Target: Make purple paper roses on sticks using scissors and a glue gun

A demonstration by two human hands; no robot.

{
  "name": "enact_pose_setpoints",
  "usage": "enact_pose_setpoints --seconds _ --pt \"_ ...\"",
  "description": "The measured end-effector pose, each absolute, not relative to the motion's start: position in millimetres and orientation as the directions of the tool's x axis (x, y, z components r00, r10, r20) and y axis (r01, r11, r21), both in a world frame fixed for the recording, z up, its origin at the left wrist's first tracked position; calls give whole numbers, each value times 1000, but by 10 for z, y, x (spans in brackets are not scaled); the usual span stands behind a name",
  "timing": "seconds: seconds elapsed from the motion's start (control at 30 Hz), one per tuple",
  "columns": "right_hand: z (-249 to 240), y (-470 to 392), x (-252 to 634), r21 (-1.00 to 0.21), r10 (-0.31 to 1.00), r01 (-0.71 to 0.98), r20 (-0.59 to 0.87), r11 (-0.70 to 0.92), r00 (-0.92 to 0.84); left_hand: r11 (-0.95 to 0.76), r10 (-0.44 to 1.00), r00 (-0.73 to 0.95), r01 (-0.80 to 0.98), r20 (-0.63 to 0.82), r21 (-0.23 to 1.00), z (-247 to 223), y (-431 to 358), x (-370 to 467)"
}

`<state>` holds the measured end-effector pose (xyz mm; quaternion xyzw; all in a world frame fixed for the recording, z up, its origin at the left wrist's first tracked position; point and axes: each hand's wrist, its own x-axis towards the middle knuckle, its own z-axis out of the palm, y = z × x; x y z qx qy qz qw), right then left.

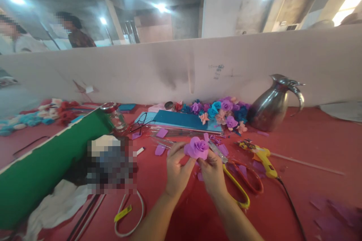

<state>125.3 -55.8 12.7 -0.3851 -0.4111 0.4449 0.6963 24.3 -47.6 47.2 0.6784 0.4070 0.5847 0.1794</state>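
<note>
A purple paper flower with layered, curled petals is held up between both hands over the red table. My left hand has its fingers closed on the flower's left side. On the lower right of the bloom, my right hand pinches its base; the fingertips are partly hidden by petals. Scissors with red and yellow handles lie just right of my right hand. Further right rests a yellow glue gun with a black cord. Loose purple petals are scattered around the hands.
Finished paper flowers are heaped by the white partition, beside blue paper and glasses. A metal jug stands behind right. Left are a glass jar, a green board and a white cable. People are beyond the partition.
</note>
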Motion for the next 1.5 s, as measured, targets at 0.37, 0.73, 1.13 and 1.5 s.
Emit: enact_pose_setpoints --seconds 0.37,0.73,1.13,1.5 --pt "363 -515 1482 -846 993 -527 24 82 116 -526 843 164 63 511 848 503 -368 156" --pt "520 -588 1554 -770 999 -638 -37 -12 26 -507 788 445 78 426 858 524 -268 32" --pt "468 -567 1498 -741 998 -671 -64 -30 25 -260 913 283 -152 294 954 350 -228 13" --pt "506 -592 1457 -800 1000 -601 12 3 -11 20 955 284 -365 91 931 366 -224 81"
